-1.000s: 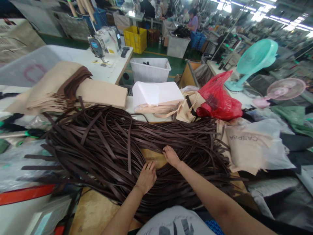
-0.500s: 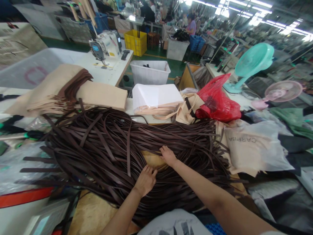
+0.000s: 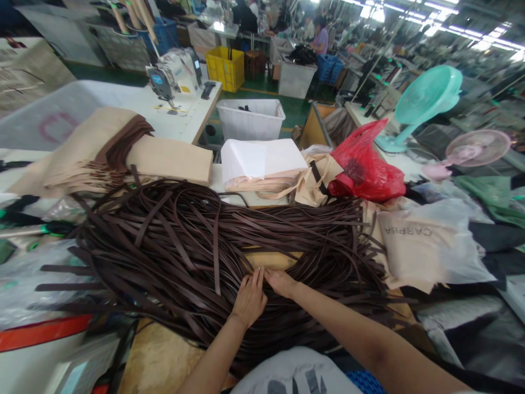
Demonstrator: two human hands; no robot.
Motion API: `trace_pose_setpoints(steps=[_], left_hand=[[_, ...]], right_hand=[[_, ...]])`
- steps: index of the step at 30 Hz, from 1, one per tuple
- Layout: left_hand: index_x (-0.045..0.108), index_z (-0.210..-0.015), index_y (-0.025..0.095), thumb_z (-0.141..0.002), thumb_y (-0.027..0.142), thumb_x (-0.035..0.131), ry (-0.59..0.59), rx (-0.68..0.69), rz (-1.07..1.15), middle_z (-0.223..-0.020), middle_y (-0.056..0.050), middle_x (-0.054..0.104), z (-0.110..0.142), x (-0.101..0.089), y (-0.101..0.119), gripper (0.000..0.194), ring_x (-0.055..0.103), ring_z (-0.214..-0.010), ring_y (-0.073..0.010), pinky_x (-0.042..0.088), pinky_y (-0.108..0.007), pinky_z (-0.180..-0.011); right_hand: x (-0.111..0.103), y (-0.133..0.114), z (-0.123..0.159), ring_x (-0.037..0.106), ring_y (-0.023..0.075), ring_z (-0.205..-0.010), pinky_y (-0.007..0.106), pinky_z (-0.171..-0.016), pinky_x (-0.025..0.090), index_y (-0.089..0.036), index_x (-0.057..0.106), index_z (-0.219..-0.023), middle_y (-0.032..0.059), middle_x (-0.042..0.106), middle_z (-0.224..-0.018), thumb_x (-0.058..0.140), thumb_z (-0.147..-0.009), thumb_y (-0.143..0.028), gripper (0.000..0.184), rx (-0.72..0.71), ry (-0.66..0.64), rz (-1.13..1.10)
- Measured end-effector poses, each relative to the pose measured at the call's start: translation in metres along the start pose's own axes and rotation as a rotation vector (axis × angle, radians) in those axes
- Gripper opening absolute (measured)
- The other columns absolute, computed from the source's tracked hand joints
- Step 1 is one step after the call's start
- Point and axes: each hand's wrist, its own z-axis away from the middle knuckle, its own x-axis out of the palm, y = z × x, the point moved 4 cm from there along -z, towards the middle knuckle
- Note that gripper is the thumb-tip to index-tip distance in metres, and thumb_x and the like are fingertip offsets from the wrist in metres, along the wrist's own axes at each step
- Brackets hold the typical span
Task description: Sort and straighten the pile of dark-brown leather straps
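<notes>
A big heap of dark brown leather straps (image 3: 184,246) covers the wooden work table (image 3: 156,355) in front of me. My left hand (image 3: 249,298) lies flat on the straps near the middle of the heap, fingers stretched forward. My right hand (image 3: 281,282) rests beside it, touching it, with its fingers pressed onto the straps at the edge of a bare tan patch (image 3: 273,259). Neither hand has lifted a strap.
Beige fabric panels (image 3: 164,156) and a white sheet stack (image 3: 262,158) lie behind the heap. A red plastic bag (image 3: 365,164), a beige CARPISA bag (image 3: 418,246), two fans (image 3: 426,98) stand right. A sewing machine (image 3: 174,71) and white bin (image 3: 250,117) sit beyond.
My right hand has pulled back toward me and leftward, meeting my left hand. The left hand has edged slightly forward. The bare tan patch has narrowed as straps slid over it.
</notes>
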Motion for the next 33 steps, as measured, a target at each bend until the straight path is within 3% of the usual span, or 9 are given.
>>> trace_pose_setpoints(steps=[3,5,10,14,18,21,26,31,33], left_hand=[[0.050,-0.126,0.006,-0.079,0.017,0.045,-0.009,-0.005,-0.001,-0.134,-0.016,0.049,0.000,0.000,0.002,0.049,0.047,-0.114,-0.0279,0.038,-0.043,-0.099],[0.056,-0.119,0.009,-0.080,0.017,0.044,-0.014,0.022,0.001,-0.130,-0.013,0.052,0.000,-0.001,0.002,0.041,0.046,-0.116,-0.0276,0.037,-0.044,-0.101],[0.063,-0.100,0.012,-0.082,0.021,0.045,-0.016,0.098,-0.012,-0.113,-0.013,0.060,-0.001,-0.006,-0.001,0.026,0.043,-0.123,-0.0277,0.022,-0.048,-0.112],[0.062,-0.089,0.015,-0.082,0.019,0.046,-0.031,0.118,-0.013,-0.090,-0.008,0.062,-0.002,-0.006,-0.005,0.018,0.055,-0.097,-0.0236,0.031,-0.043,-0.107],[0.060,-0.085,0.017,-0.082,0.020,0.047,-0.032,0.114,0.001,-0.086,-0.007,0.060,-0.001,-0.007,-0.005,0.014,0.054,-0.091,-0.0225,0.034,-0.042,-0.104],[0.061,-0.087,0.015,-0.083,0.021,0.047,-0.028,0.106,0.007,-0.092,-0.008,0.061,0.000,-0.009,-0.005,0.016,0.054,-0.096,-0.0227,0.032,-0.041,-0.105],[0.061,-0.099,0.013,-0.084,0.021,0.044,-0.012,0.092,-0.004,-0.124,-0.014,0.054,0.001,-0.011,-0.004,0.024,0.048,-0.117,-0.0271,0.032,-0.046,-0.105],[0.061,-0.103,0.009,-0.082,0.023,0.047,-0.012,0.135,-0.007,-0.143,-0.016,0.039,-0.001,-0.012,-0.004,0.028,0.027,-0.137,-0.0286,0.024,-0.045,-0.112],[0.062,-0.103,0.009,-0.081,0.024,0.049,-0.023,0.162,0.000,-0.138,-0.017,0.045,-0.001,-0.012,-0.004,0.029,0.029,-0.136,-0.0273,0.020,-0.042,-0.115]], right_hand=[[-0.005,0.006,0.007,0.059,0.0148,-0.091,0.023,-0.083,0.044,-0.019,0.062,-0.108,0.0020,0.065,-0.099,0.058,-0.084,-0.013,0.025,-0.059,-0.054,-0.040],[-0.015,0.021,0.001,0.059,0.0153,-0.084,0.023,-0.080,0.045,-0.019,0.064,-0.092,0.0018,0.065,-0.090,0.056,-0.089,-0.025,0.011,0.005,-0.034,-0.034],[-0.036,0.053,-0.027,0.051,0.0237,-0.105,0.037,-0.094,0.039,-0.014,0.057,-0.107,0.0128,0.058,-0.108,0.044,-0.092,-0.015,0.020,0.304,0.154,0.069],[-0.034,0.049,-0.035,0.048,0.0240,-0.106,0.036,-0.095,0.038,-0.016,0.057,-0.102,0.0113,0.056,-0.107,0.047,-0.089,-0.012,0.017,0.341,0.199,0.107],[-0.032,0.046,-0.032,0.047,0.0250,-0.104,0.038,-0.092,0.039,-0.015,0.054,-0.109,0.0134,0.054,-0.109,0.044,-0.089,-0.011,0.022,0.378,0.229,0.139],[-0.031,0.047,-0.032,0.049,0.0247,-0.100,0.038,-0.092,0.038,-0.014,0.056,-0.107,0.0128,0.057,-0.103,0.041,-0.090,-0.008,0.024,0.334,0.210,0.152],[-0.031,0.042,-0.027,0.045,0.0245,-0.110,0.040,-0.098,0.034,-0.015,0.059,-0.105,0.0127,0.056,-0.109,0.041,-0.090,-0.008,0.025,0.191,0.175,0.147],[-0.019,0.020,0.001,0.049,0.0250,-0.107,0.040,-0.096,0.037,-0.012,0.059,-0.106,0.0146,0.057,-0.109,0.041,-0.089,-0.005,0.026,0.090,0.103,0.117],[-0.013,0.009,0.014,0.052,0.0222,-0.101,0.034,-0.091,0.041,-0.015,0.059,-0.105,0.0101,0.060,-0.104,0.046,-0.087,-0.007,0.023,0.025,0.046,0.089]])
